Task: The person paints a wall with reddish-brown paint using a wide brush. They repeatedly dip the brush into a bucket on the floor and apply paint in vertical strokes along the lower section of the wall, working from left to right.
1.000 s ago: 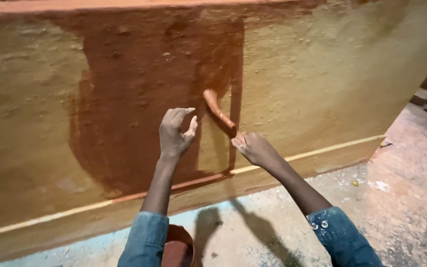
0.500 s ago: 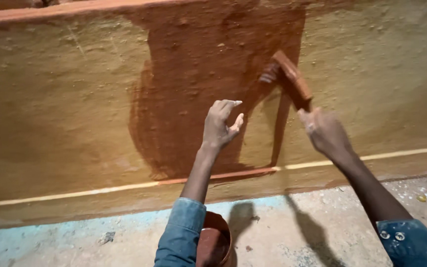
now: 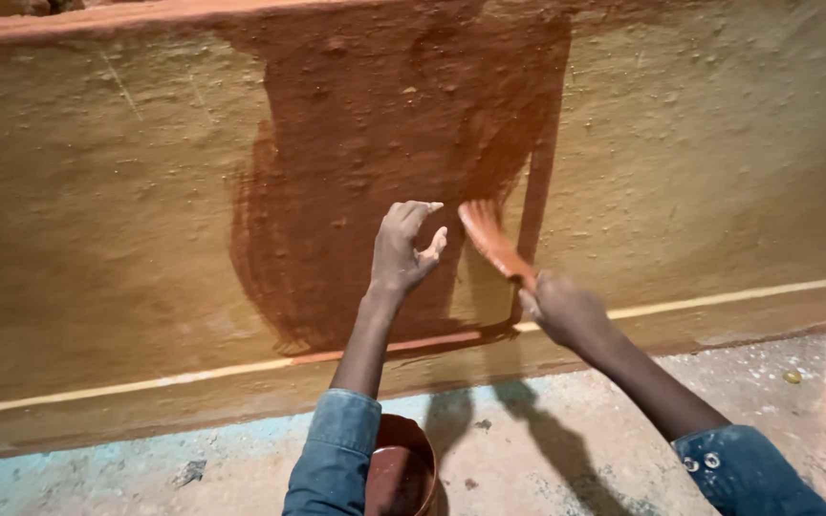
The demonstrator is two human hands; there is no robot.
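Brush (image 3: 491, 239) in right hand (image 3: 566, 311) meets wall (image 3: 126, 210); bucket (image 3: 402, 470) below left hand (image 3: 402, 250).

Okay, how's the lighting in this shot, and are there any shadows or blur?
Head view: warm, fairly dim light; both arms throw dark shadows onto the floor by the wall; the brush in the right hand is slightly motion-blurred; the left hand looks sharp.
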